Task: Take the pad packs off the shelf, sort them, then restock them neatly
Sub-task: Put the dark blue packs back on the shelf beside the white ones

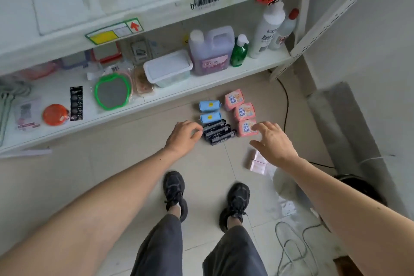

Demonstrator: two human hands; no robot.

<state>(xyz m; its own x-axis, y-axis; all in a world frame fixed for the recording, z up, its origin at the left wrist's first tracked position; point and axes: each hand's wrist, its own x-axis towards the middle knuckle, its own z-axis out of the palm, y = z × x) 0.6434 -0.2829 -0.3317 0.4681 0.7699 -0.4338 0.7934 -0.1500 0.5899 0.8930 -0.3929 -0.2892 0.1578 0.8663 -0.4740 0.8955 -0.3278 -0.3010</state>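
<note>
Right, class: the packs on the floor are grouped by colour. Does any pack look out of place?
Yes: the pale pink packs lie apart, nearer the right hand, askew, outside the tidy blue, black and pink groups.

The tiled floor (134, 175) carries sorted pad packs — two blue packs (210, 111), three black packs (218, 132), three pink packs (242, 111) — and pale packs (257, 162) apart.

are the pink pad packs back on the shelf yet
No, the three pink pad packs lie in a column on the floor in front of the shelf, beside the blue and black packs.
</note>
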